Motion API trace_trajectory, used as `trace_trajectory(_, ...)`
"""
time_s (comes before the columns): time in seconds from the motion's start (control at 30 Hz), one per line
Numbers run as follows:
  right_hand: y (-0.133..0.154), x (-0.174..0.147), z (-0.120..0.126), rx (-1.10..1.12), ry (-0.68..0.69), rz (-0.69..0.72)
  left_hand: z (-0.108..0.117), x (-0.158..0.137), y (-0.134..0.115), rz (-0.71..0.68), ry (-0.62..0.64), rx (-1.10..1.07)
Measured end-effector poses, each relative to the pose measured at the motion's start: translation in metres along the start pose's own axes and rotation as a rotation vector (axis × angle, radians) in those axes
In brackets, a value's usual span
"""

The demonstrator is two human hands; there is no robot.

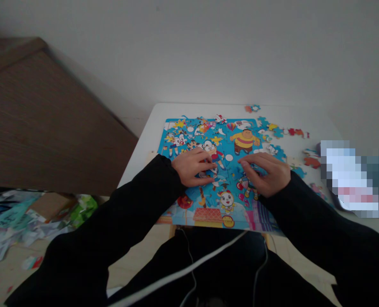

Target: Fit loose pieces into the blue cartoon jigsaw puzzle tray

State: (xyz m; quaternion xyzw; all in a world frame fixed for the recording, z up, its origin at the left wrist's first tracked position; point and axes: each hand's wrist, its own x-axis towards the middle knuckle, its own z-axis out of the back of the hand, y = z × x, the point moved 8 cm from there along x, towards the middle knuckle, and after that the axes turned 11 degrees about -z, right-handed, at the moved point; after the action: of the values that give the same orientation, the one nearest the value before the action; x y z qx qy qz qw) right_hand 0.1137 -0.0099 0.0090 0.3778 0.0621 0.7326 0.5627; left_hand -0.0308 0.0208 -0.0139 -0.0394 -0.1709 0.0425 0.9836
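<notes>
A colourful cartoon jigsaw puzzle (205,213) lies on a white table, its lower part joined into a picture. Loose pieces cover much of its upper left. My left hand (194,166) rests palm down over the middle of the puzzle, fingers apart and touching pieces. To the right of it, my right hand (268,172) is above the puzzle with thumb and forefinger brought together. Whether a small piece sits between those fingertips cannot be made out. Just beyond the right hand is a figure in a yellow and red striped shirt (244,140).
Loose puzzle pieces (274,128) spread along the right of the white table (138,155). A phone-like device with a blurred screen (352,179) is at the right edge. A brown wooden cabinet (55,123) stands left, with litter (20,213) below. A white cable (183,270) crosses my lap.
</notes>
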Motion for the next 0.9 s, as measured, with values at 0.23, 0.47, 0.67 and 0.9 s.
trace_trajectory(0.23,-0.004,0.001,-0.001,-0.038,0.004,-0.023,-0.001,0.003,-0.001,0.015,0.041,0.025)
trace_trajectory(0.47,-0.007,-0.001,-0.021,-0.227,0.215,0.005,-0.002,0.001,0.003,0.046,-0.011,0.038)
trace_trajectory(0.67,0.002,-0.005,-0.027,-0.287,0.293,0.066,-0.001,-0.003,0.005,0.064,-0.064,-0.006)
trace_trajectory(0.9,0.002,-0.006,-0.031,-0.23,0.333,0.071,0.007,-0.002,0.005,0.09,-0.112,-0.078)
